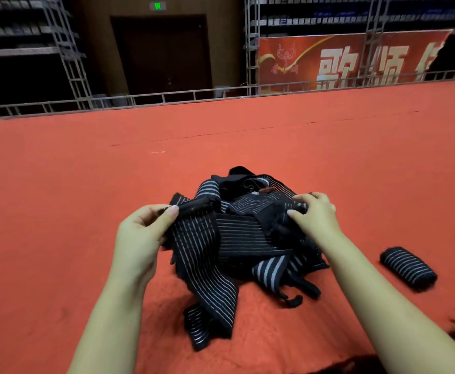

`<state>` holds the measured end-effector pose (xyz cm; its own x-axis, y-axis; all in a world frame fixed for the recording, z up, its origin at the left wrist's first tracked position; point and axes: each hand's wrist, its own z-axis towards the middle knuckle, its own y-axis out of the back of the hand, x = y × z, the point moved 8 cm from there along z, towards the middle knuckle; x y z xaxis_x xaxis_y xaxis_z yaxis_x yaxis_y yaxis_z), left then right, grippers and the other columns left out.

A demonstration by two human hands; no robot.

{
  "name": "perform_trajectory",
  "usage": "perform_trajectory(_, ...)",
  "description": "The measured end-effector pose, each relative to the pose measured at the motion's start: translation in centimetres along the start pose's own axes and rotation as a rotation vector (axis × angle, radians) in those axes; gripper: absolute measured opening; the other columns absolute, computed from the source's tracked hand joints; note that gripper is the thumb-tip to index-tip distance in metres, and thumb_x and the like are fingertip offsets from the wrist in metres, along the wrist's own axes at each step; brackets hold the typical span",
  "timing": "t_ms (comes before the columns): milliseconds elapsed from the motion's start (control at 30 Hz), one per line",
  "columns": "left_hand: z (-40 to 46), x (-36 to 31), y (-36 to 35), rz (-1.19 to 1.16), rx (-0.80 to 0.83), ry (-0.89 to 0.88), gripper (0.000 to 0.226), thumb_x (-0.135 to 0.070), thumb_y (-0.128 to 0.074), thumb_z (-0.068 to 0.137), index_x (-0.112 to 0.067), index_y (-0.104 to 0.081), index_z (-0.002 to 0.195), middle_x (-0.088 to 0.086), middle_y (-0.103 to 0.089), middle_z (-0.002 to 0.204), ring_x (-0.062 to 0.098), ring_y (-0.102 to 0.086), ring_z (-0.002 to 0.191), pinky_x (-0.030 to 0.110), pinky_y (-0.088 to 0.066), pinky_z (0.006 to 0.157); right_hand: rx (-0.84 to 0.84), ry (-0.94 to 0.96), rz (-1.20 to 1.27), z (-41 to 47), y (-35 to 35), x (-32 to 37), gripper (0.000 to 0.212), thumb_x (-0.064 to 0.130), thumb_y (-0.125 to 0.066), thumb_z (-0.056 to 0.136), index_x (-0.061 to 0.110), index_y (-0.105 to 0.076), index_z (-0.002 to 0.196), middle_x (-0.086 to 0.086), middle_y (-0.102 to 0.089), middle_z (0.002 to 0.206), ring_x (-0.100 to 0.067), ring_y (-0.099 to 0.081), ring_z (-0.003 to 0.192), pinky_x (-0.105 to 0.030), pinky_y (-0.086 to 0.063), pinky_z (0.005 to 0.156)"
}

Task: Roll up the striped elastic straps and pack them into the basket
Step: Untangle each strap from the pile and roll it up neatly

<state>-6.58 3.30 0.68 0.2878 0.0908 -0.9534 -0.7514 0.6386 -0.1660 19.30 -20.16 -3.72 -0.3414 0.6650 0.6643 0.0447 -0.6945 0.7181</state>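
Pinched between thumb and fingers of the left hand (142, 233): the top edge of one striped strap (202, 255), which is black with thin pale lines. Strap hangs from the pinch, runs down toward the viewer and ends in folds on the red carpet (59, 184). Upper end is turned over into a small dark roll (196, 205) just beside the thumb tip.

Centre: loose pile of straps (250, 211), tangled and overlapping, some with thin stripes, some with broad grey ones. Pile lies on the carpet between the two forearms. A narrow black loop (292, 299) trails out of it at the near side.

Right hand (315, 211) rests on the pile's right side, fingers curled over and gripping a bunched dark piece of strap; thumb tip presses against the fabric.

Further right, apart from the pile: one rolled strap (408, 268), lying on its side on the carpet.

Far edge: metal railing (167, 99) along the carpet, a dark door (161, 55) behind it, a red banner (356, 60) to the right.
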Motion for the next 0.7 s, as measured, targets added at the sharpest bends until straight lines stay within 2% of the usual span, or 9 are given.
perform_trajectory(67, 0.0, -1.0, 0.6, -0.026, -0.009, -0.03, 0.014, -0.003, -0.063, 0.089, -0.01, -0.066, 0.077, -0.004, -0.063, 0.06, 0.01, -0.053, 0.054, 0.02, -0.042, 0.05, -0.073, 0.101, -0.008, -1.5, 0.3, 2.1, 0.042, 0.022, -0.068, 0.086, 0.022, -0.06, 0.127, -0.011, -0.036, 0.149, -0.032, -0.029, 0.138, -0.05, -0.026, 0.113)
perform_trajectory(133, -0.1, -2.0, 0.9, -0.06, -0.019, -0.058, 0.015, -0.002, -0.061, 0.09, -0.01, -0.065, 0.077, -0.009, -0.063, 0.058, 0.005, -0.054, 0.053, 0.015, -0.042, 0.05, -0.155, 0.365, 0.053, -3.5, 0.7, 5.8, 0.04, 0.019, -0.071, 0.084, 0.018, -0.063, 0.123, -0.01, -0.042, 0.146, -0.031, -0.035, 0.136, -0.045, -0.026, 0.113)
perform_trajectory(167, -0.2, -2.6, 1.0, -0.081, -0.024, -0.071, 0.015, -0.002, -0.06, 0.09, -0.01, -0.064, 0.078, -0.01, -0.063, 0.057, 0.003, -0.054, 0.052, 0.013, -0.042, 0.049, -0.132, 0.495, 0.075, -4.2, 0.2, 7.4, 0.04, 0.019, -0.072, 0.082, 0.018, -0.064, 0.122, -0.009, -0.045, 0.144, -0.029, -0.039, 0.134, -0.042, -0.028, 0.113)
perform_trajectory(233, -0.5, -3.8, 1.2, -0.118, -0.027, -0.098, 0.016, -0.001, -0.058, 0.091, -0.008, -0.063, 0.078, -0.01, -0.064, 0.057, 0.002, -0.056, 0.051, 0.012, -0.044, 0.049, 0.04, 0.647, 0.034, -5.1, -2.1, 9.8, 0.044, 0.024, -0.073, 0.083, 0.022, -0.062, 0.126, -0.004, -0.047, 0.143, -0.025, -0.041, 0.134, -0.043, -0.03, 0.112)
perform_trajectory(300, -0.8, -4.8, 1.7, -0.131, -0.034, -0.124, 0.016, 0.0, -0.057, 0.091, -0.008, -0.063, 0.078, -0.009, -0.064, 0.057, 0.003, -0.057, 0.053, 0.013, -0.047, 0.051, 0.196, 0.658, -0.137, -4.9, -4.9, 10.3, 0.041, 0.027, -0.068, 0.087, 0.029, -0.061, 0.127, 0.002, -0.05, 0.141, -0.021, -0.042, 0.133, -0.043, -0.032, 0.11)
perform_trajectory(367, -1.0, -5.6, 2.7, -0.118, -0.058, -0.147, 0.016, -0.001, -0.058, 0.092, -0.009, -0.063, 0.078, -0.009, -0.064, 0.057, 0.003, -0.057, 0.052, 0.014, -0.046, 0.05, 0.235, 0.589, -0.266, -3.9, -6.3, 9.3, 0.03, 0.025, -0.065, 0.089, 0.028, -0.065, 0.118, 0.003, -0.06, 0.128, -0.021, -0.049, 0.125, -0.039, -0.038, 0.103)
perform_trajectory(500, -1.3, -6.4, 6.0, -0.132, -0.193, -0.154, 0.017, -0.003, -0.057, 0.093, -0.009, -0.06, 0.077, -0.011, -0.061, 0.049, -0.002, -0.05, 0.041, 0.01, -0.039, 0.041, 0.141, 0.419, -0.25, -1.7, -5.8, 6.4, 0.016, 0.013, -0.061, 0.087, 0.023, -0.068, 0.096, 0.002, -0.065, 0.109, -0.026, -0.057, 0.111, -0.041, -0.045, 0.092)
perform_trajectory(600, -1.5, -6.8, 7.9, -0.148, -0.252, -0.148, 0.018, -0.003, -0.055, 0.094, -0.009, -0.058, 0.077, -0.012, -0.059, 0.047, -0.002, -0.047, 0.036, 0.008, -0.035, 0.037, 0.134, 0.369, -0.273, -1.6, -6.1, 5.5, 0.017, 0.016, -0.06, 0.088, 0.024, -0.069, 0.1, 0.001, -0.066, 0.112, -0.025, -0.057, 0.112, -0.039, -0.044, 0.095)
perform_trajectory(700, -1.7, -6.6, 8.1, -0.134, -0.221, -0.12, 0.017, -0.002, -0.055, 0.094, -0.008, -0.058, 0.078, -0.012, -0.059, 0.047, -0.002, -0.047, 0.036, 0.008, -0.034, 0.036, 0.076, 0.503, -0.123, -3.6, -6.1, 8.0, 0.02, 0.028, -0.062, 0.091, 0.018, -0.069, 0.107, 0.0, -0.067, 0.112, -0.023, -0.058, 0.111, -0.039, -0.041, 0.099)
